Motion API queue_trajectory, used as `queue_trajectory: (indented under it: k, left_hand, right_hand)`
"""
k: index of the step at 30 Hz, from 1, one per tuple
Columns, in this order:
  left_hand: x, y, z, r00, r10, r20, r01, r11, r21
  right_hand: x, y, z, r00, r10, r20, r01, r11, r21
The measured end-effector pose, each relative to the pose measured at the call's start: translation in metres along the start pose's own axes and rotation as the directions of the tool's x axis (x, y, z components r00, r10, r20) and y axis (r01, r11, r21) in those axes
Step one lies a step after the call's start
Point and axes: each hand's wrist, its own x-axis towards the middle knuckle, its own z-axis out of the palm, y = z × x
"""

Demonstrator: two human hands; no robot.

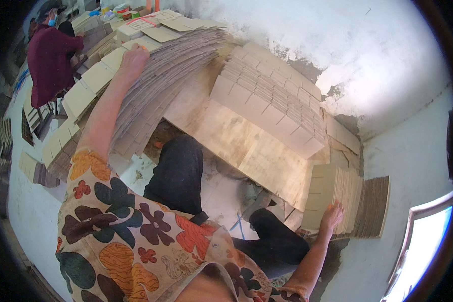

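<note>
Your right hand (pixel 332 215) rests open on the small cardboard stack (pixel 333 196), just beside you. Your left hand (pixel 134 56) reaches far out, fingers curled over the long fanned pile (pixel 166 75), whose length runs away from you.

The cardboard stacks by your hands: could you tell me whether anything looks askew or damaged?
Yes. The tall pile of flat cardboard sheets under the left hand has slumped, fanning sideways instead of standing square. The small stack touched by the right hand looks tidy.

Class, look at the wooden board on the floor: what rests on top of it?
On the wooden board rest fanned rows of flat beige cardboard pieces; the board's surface beneath them is covered.
</note>
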Motion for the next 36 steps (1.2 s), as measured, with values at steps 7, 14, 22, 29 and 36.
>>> queue_trajectory:
  k: [7, 14, 22, 29, 36]
  left_hand:
    - [0.027, -0.029, 0.058, 0.849, 0.29, -0.443, -0.442, 0.848, -0.293]
    - [0.046, -0.09, 0.014, 0.943, 0.318, 0.102, -0.276, 0.914, -0.296]
    - [0.083, -0.088, 0.029, 0.973, 0.215, -0.084, -0.229, 0.949, -0.216]
    - [0.039, 0.127, -0.066, 0.826, 0.359, -0.435, -0.526, 0.768, -0.365]
    - [0.026, 0.369, -0.063, 0.825, 0.475, -0.306, -0.483, 0.312, -0.818]
  right_hand:
    - [-0.018, 0.095, 0.1, 0.958, 0.217, 0.186, -0.156, 0.942, -0.297]
    - [-0.005, 0.036, 0.049, 0.965, 0.216, 0.148, -0.211, 0.976, -0.049]
    - [-0.007, 0.057, 0.046, 0.936, 0.337, 0.098, -0.346, 0.933, 0.096]
    - [0.017, 0.016, -0.03, 0.806, 0.508, -0.303, -0.358, 0.826, 0.435]
    - [0.05, -0.064, -0.052, 0.906, 0.301, -0.299, -0.023, 0.738, 0.675]
